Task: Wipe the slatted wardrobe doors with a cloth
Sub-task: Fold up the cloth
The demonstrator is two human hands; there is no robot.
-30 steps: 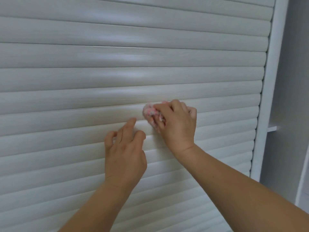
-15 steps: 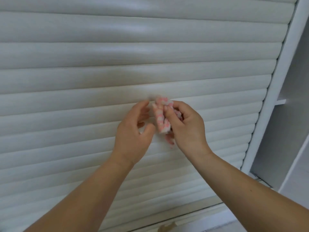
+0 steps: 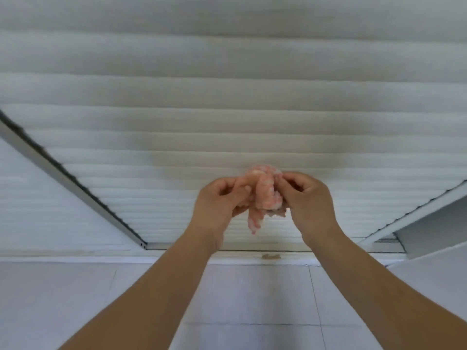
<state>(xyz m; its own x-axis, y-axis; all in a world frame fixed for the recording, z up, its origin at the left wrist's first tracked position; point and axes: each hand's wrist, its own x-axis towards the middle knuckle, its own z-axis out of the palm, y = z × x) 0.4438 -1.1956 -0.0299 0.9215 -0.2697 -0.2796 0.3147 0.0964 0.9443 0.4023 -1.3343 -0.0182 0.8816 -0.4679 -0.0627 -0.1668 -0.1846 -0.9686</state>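
We hold the pink-and-white cloth between both hands, in front of the lower slats of the slatted wardrobe door and apart from its surface as far as the view shows. The cloth is bunched into a narrow roll whose long axis runs roughly vertical in the head view; its upper end bulges above the fingers and its lower tail hangs free, pointing down toward the floor. Our left hand has its grip closed on the left side of the roll, fingers curled around the upper part. Our right hand pinches the right side near the top, thumb and fingers drawn in on the fabric. Both forearms enter from the bottom edge and converge at the cloth. The slats run horizontally across the door. A grey door edge slants down at left and meets the bottom track; a second white frame edge slants at right. A small brownish mark lies on the ledge just below the track, under the cloth. The tiled floor fills the lower view. The picture is motion-blurred, so fine detail of the fabric cannot be told.
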